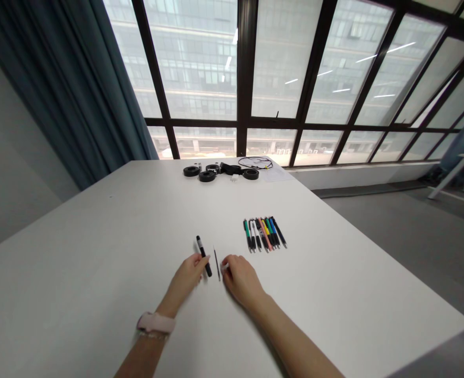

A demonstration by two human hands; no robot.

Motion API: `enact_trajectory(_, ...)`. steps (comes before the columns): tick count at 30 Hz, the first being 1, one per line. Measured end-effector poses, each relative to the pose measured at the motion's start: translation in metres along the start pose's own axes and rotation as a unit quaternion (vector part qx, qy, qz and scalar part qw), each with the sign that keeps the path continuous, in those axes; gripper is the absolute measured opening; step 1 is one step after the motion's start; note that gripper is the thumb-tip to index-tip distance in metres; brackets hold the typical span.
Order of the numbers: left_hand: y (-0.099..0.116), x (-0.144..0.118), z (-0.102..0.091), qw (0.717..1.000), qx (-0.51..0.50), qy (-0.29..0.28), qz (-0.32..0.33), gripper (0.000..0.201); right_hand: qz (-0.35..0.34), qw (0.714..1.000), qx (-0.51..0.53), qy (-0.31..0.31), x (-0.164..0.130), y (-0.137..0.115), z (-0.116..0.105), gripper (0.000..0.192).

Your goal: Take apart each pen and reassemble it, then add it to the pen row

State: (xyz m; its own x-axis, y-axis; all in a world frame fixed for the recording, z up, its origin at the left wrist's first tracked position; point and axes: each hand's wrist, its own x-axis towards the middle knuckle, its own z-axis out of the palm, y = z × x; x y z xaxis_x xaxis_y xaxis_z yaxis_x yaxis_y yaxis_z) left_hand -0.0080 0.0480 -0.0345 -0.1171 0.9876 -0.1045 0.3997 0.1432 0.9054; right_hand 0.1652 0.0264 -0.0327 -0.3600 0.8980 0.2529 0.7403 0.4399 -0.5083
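White tabletop (98, 273) carries everything. At its near middle the left hand (188, 275), a pale pink watch (156, 323) on its wrist, has its fingertips closed on the near end of a black pen barrel (203, 255) that points away. Just right lies a thin dark refill (217, 264) — apart from the barrel. The right hand (240, 279) pinches a small white piece (224, 266). Farther right — a row of coloured pens (264, 234); black tape rolls (207, 175) sit at the far edge.
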Motion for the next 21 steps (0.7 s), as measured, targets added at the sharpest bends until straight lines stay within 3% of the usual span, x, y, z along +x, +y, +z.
enact_trajectory(4, 0.004, 0.001, -0.001, 0.998, -0.067, 0.007, -0.016, 0.046, 0.002, 1.0, -0.008, 0.027, 0.001, -0.004, 0.0, 0.013)
enact_trajectory(12, 0.007, 0.003, -0.004, 0.991, -0.123, 0.032, -0.038, 0.05, -0.075, 0.994, -0.076, 0.027, 0.001, -0.013, 0.005, 0.02)
enact_trajectory(21, 0.012, -0.003, -0.005, 0.987, -0.142, 0.076, -0.029, 0.049, -0.069, 0.99, -0.122, 0.02, 0.005, -0.018, 0.006, 0.02)
